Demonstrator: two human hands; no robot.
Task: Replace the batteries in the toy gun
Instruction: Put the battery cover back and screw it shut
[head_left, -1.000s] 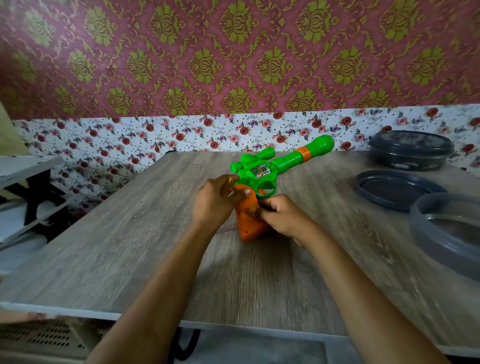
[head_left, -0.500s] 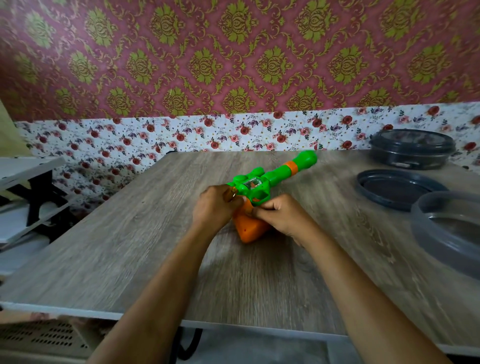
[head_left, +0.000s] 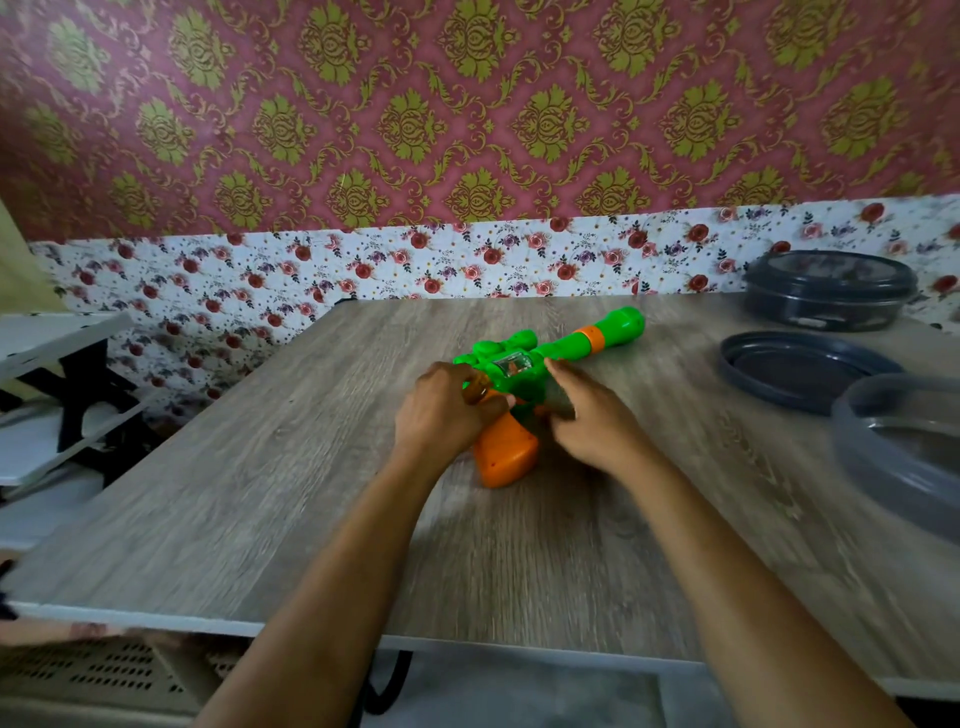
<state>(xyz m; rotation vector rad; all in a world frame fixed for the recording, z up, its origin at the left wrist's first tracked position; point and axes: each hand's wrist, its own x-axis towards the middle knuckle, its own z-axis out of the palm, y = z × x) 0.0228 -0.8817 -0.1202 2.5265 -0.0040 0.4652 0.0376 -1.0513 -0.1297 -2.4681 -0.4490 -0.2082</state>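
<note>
The toy gun (head_left: 571, 347) lies on the wooden table (head_left: 249, 499), its green barrel pointing to the far right and its orange grip (head_left: 504, 457) toward me. My left hand (head_left: 441, 410) grips the rear of the gun just above the grip, fingers curled round it. My right hand (head_left: 592, 421) lies against the green body by the trigger, with its blurred fingers stretched out over it. No batteries or battery cover show; both hands hide the middle of the gun.
At the far right stands a dark round lidded container (head_left: 828, 291). In front of it lie a dark lid (head_left: 795, 369) and a translucent grey bowl (head_left: 904, 457). A white shelf (head_left: 52, 353) sits left of the table, and the papered wall is close behind.
The gun came down from a raised tilt to lie flat on the table. My right hand slid from the orange grip up to the green body and its fingers straightened.
</note>
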